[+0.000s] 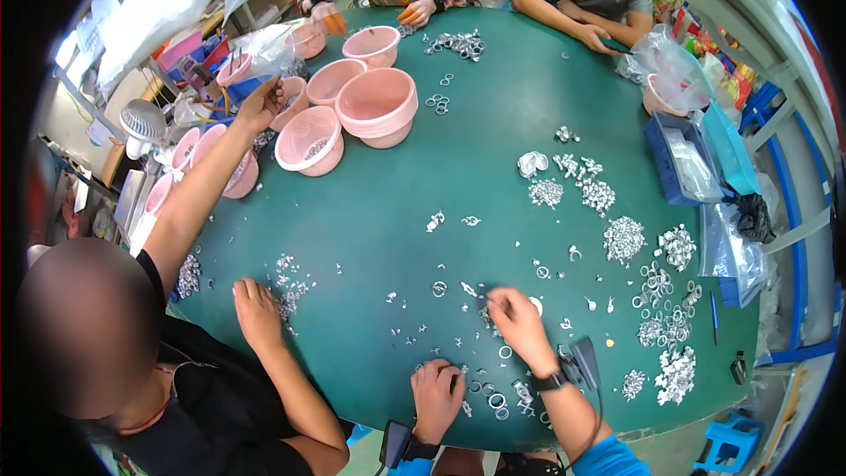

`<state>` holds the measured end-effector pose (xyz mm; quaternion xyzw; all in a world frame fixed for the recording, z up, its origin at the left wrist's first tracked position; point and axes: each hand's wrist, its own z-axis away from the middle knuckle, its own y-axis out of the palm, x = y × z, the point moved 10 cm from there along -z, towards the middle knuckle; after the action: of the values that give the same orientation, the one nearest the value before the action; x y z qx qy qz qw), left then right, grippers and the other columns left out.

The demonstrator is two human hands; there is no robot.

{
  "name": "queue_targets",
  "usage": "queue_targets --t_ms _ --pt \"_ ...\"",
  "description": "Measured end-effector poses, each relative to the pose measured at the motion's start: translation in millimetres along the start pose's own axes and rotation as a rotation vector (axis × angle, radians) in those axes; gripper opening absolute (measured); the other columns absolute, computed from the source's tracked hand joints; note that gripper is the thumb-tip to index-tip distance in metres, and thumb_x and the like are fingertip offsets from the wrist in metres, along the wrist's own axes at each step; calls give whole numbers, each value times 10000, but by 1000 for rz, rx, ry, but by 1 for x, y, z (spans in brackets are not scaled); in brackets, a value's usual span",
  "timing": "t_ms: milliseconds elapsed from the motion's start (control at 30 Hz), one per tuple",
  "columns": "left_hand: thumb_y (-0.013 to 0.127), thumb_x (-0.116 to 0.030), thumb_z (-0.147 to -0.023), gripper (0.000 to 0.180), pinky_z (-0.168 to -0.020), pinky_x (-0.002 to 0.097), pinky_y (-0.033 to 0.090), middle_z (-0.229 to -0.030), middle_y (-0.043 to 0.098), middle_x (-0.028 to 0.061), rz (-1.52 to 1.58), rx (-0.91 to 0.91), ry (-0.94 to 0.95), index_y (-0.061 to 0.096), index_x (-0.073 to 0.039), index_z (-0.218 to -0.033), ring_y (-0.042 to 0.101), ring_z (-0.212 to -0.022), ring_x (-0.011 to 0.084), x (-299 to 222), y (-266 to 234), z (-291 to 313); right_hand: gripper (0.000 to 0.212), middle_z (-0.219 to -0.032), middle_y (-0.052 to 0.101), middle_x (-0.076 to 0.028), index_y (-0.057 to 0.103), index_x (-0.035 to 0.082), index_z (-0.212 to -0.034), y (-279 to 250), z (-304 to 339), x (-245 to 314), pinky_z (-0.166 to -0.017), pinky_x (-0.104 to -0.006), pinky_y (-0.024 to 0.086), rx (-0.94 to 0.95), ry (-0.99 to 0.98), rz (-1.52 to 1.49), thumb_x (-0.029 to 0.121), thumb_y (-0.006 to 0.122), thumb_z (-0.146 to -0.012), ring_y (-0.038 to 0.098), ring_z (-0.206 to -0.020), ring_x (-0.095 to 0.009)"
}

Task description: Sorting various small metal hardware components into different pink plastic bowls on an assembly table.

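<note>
My left hand (438, 397) rests at the near edge of the green table, its fingers curled down; what they hold, if anything, is hidden. Small silver pieces (423, 328) lie scattered just beyond it, and silver rings (498, 405) are to its right. Farther right, my right hand (520, 326) is bent with fingertips drawn together over a little heap of silver bits (486, 321); anything between them is too small to make out. Beside that hand are a round white piece (536, 305) and a single ring (505, 352).
Heaps of silver parts (625, 240) and rings (656, 286) cover the right side, near a blue pen (714, 317). Pink baskets (377, 106) stand at the far left. A co-worker (220, 388) sits at left, one arm toward the baskets; two more people sit across the table.
</note>
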<state>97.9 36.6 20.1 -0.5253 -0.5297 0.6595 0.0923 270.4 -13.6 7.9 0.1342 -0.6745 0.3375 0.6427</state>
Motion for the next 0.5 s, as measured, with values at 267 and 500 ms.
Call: queue_targets --t_ms 267,500 --pt "518 1 -673 82 -645 350 361 -723 485 113 57 -364 -259 514 -19 -753 461 -703 281 72 -50 37 136 -749 520 -106 503 48 -794 38 -39 16 -631 -369 414 52 -252 550 62 574 -678 501 -749 -283" --pt "510 -27 -683 95 -656 369 361 -737 489 130 -62 -329 -379 514 -12 -777 461 -716 295 83 -37 54 188 -743 566 -69 492 4 -934 21 -49 -47 -527 -220 475 293 593 -499 71 549 -768 574 -641 -136"
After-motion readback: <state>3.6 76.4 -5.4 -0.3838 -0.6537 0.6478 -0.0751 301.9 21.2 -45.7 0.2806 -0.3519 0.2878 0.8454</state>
